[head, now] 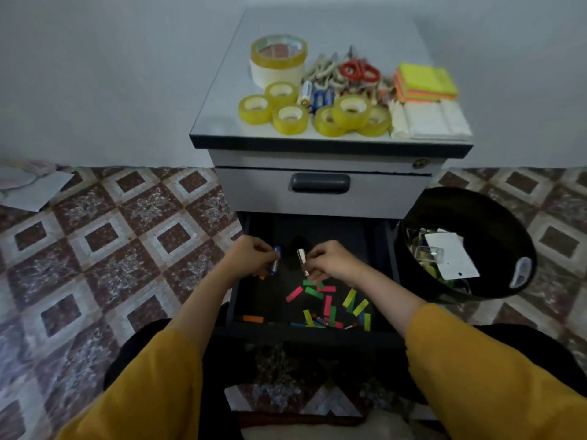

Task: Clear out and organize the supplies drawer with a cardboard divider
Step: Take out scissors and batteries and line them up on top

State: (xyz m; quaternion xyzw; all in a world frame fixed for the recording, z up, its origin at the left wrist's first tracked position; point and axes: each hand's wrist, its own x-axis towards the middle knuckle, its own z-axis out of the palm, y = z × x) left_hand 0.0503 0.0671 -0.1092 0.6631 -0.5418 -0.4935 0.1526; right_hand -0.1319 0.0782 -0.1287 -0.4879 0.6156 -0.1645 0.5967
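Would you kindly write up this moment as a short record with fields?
left hand: grips a blue battery
right hand: pinches a pale battery
drawer: open, under both hands
drawer contents: scattered coloured paper strips
cabinet top: tape rolls, red scissors, sticky notes
bin: black, right of drawer, holding scraps

— What is counted beyond the left hand [251,254] and right hand [333,260]?
— Six small yellow tape rolls [290,118], two large rolls [279,52] stacked, and one pair of scissors [360,70] are counted.
— And within the hands?
— Two are held: a blue battery [275,260] in the left hand, a silver battery [302,261] in the right. One bin [495,217] is seen to the right. The coloured strips [328,304] nearer than the hands cannot be counted exactly.
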